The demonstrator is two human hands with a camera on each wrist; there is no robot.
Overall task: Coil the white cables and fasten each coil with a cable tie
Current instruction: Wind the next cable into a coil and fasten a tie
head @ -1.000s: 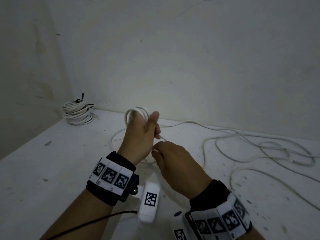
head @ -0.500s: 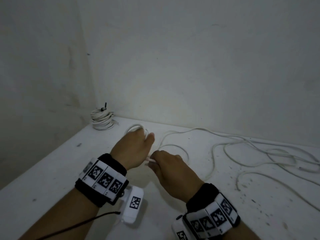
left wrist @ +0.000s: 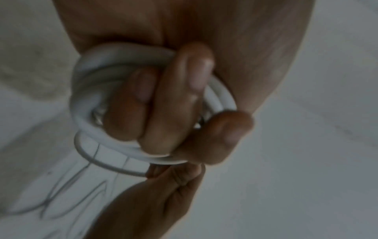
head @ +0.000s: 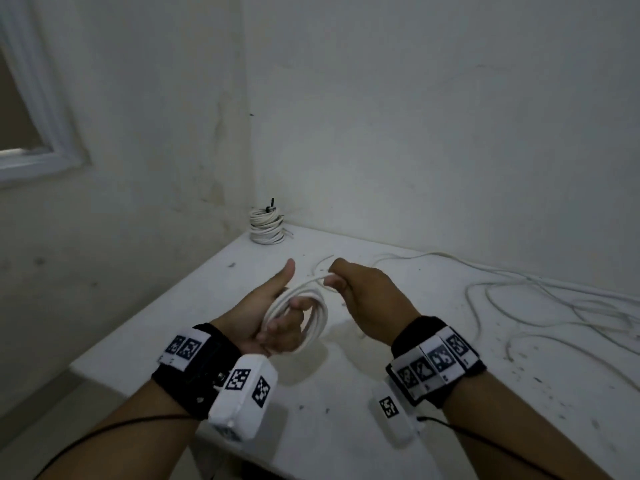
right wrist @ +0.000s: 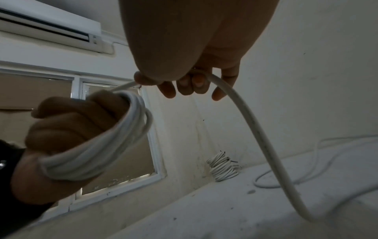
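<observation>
- Head view: we hold a part-wound coil [head: 304, 313] of white cable in our left hand [head: 273, 317], fingers curled through the loops and thumb raised. Our right hand [head: 367, 299] pinches the running cable [head: 304, 282] just beside the coil, feeding the next turn. In the far corner of the table [head: 173, 323] stands a finished coil [head: 267, 226] with a dark tie end sticking up from it, so we judge one cable done. A good deal of loose cable [head: 540, 306] still sprawls over the table to the right, so this winding and its tie remain. The wristbands [head: 436, 362] carry square black-and-white coded markers; we can read no words on them.
- Left wrist view: the fingers [left wrist: 174, 100] are curled tight round several loops [left wrist: 88, 90], with the right hand just below, touching the outermost loop. The picture is blurred; no writing shows.
- Right wrist view: the cable passes under our fingers [right wrist: 192, 82] and drops in a long arc to the table. The left hand is wrapped in loops, the finished coil sits by the wall, and an air conditioner [right wrist: 49, 30] hangs above a window [right wrist: 114, 129]. Its markings are too small to read.
</observation>
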